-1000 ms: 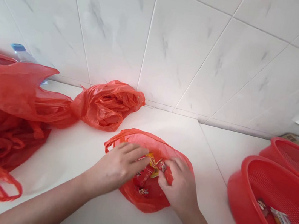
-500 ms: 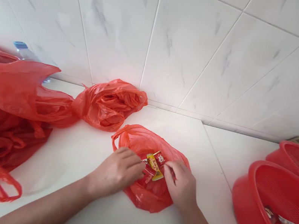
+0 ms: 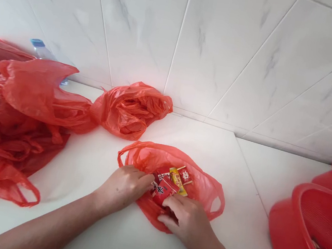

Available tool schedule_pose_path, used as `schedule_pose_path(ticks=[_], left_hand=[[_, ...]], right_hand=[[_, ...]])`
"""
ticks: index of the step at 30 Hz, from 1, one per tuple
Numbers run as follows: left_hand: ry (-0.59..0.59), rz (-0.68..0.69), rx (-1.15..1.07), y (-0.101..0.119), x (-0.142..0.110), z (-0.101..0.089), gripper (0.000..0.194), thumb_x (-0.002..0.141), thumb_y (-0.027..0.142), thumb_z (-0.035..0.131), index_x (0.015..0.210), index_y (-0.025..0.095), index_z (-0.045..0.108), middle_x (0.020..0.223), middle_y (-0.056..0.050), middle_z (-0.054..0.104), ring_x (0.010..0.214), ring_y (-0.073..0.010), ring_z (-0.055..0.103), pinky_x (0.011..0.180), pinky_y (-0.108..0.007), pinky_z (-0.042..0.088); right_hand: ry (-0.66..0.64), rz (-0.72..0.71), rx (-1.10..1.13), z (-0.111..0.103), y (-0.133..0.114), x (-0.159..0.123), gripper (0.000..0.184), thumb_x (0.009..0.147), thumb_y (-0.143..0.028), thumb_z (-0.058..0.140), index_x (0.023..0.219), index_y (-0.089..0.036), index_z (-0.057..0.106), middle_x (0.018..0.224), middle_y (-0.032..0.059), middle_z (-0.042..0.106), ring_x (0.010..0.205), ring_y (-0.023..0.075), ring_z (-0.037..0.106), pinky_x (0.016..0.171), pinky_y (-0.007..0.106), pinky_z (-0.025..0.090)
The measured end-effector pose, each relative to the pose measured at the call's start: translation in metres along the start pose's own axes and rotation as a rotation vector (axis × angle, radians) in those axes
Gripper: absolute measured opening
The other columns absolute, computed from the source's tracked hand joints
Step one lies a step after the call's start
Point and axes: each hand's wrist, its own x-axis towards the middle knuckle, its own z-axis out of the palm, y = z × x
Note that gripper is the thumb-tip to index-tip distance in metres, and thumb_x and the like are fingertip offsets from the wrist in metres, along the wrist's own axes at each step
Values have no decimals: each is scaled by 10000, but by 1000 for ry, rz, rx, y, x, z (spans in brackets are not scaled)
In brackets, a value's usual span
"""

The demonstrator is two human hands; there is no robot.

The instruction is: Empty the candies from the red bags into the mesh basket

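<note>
A small red plastic bag (image 3: pixel 204 182) lies on the white counter with its mouth spread wide. Inside it lie several small red and yellow candy packets (image 3: pixel 172 181). My left hand (image 3: pixel 123 187) rests at the bag's left edge, fingers curled and pinching the plastic beside the packets. My right hand (image 3: pixel 189 222) lies on the bag's near edge, fingers bent and pressed onto the plastic just below the packets.
A heap of red plastic bags (image 3: pixel 10 124) covers the left of the counter, and a crumpled one (image 3: pixel 130 108) sits by the tiled wall. A bottle with a blue cap (image 3: pixel 40 49) stands behind them. Two red mesh baskets (image 3: pixel 303 232) hold packets at the right.
Both hands have drawn back toward me, to the bag's near edge. The bag's mouth now lies wider, showing more packets and its right handle loop. The view has shifted a little right.
</note>
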Motion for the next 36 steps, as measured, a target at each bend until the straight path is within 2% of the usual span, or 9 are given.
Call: schedule_pose_path(ticks=[8, 12, 16, 18, 21, 24, 29, 32, 36], left_hand=[[-246, -290, -146, 4, 7, -9, 303, 719, 406, 665, 959, 239, 582, 790, -11, 683, 695, -215, 631, 538, -271, 362], [-251, -399, -173, 7, 8, -9, 239, 689, 371, 649, 865, 237, 557, 759, 0, 668, 676, -210, 618, 529, -275, 332], [-246, -499, -244, 10, 10, -11, 151, 694, 326, 605, 739, 227, 500, 683, 20, 618, 604, -173, 563, 503, -265, 294], [-244, -553, -307, 10, 12, -13, 163, 691, 325, 600, 714, 226, 473, 655, 33, 587, 584, -159, 535, 493, -258, 286], [-238, -620, -429, 10, 13, -18, 202, 688, 329, 600, 683, 228, 426, 610, 56, 530, 559, -140, 488, 472, -246, 275], [-236, -602, -535, 7, 13, -22, 209, 701, 322, 593, 654, 224, 414, 601, 65, 500, 559, -128, 463, 471, -234, 287], [-216, -522, -528, 3, 20, -34, 76, 757, 318, 560, 780, 251, 589, 700, 48, 583, 642, -147, 535, 529, -236, 366], [-126, -451, -505, 7, 35, -42, 209, 796, 293, 524, 981, 277, 621, 859, 28, 653, 778, -169, 594, 655, -252, 436], [-164, -274, -499, 15, 66, -40, 259, 819, 215, 465, 995, 302, 633, 1003, 36, 677, 877, -167, 623, 710, -239, 472]], right_hand=[[-182, 359, 4, -19, -11, 4, 218, 794, -351, 599, 695, -203, 474, 641, -45, 565, 565, 108, 478, 520, 226, 260], [-199, 345, 49, -19, -14, 3, 214, 651, -221, 658, 697, -207, 449, 687, -62, 541, 581, 92, 432, 522, 218, 239], [-207, 327, 181, -21, -12, 2, 262, 642, -168, 593, 626, -196, 334, 641, -71, 453, 560, 80, 363, 494, 213, 225], [-183, 389, 266, -23, -8, 2, 279, 687, -232, 591, 633, -205, 318, 617, -71, 425, 551, 85, 358, 484, 208, 243], [14, 529, 254, -25, 1, 4, 312, 728, -357, 599, 641, -217, 334, 593, -67, 423, 535, 96, 373, 481, 214, 278], [215, 586, 260, -25, 14, 9, 273, 745, -436, 601, 692, -232, 429, 649, -47, 518, 572, 123, 464, 507, 232, 349], [323, 575, 307, -26, 35, 14, 221, 829, -458, 507, 888, -258, 581, 780, -11, 640, 717, 172, 594, 648, 285, 469], [417, 536, 282, -25, 45, 16, 216, 864, -368, 455, 961, -256, 612, 976, 11, 670, 843, 177, 615, 751, 302, 485], [400, 441, 177, -20, 52, 17, 281, 868, -298, 445, 1098, -284, 605, 1101, 6, 645, 956, 180, 606, 826, 319, 477]])
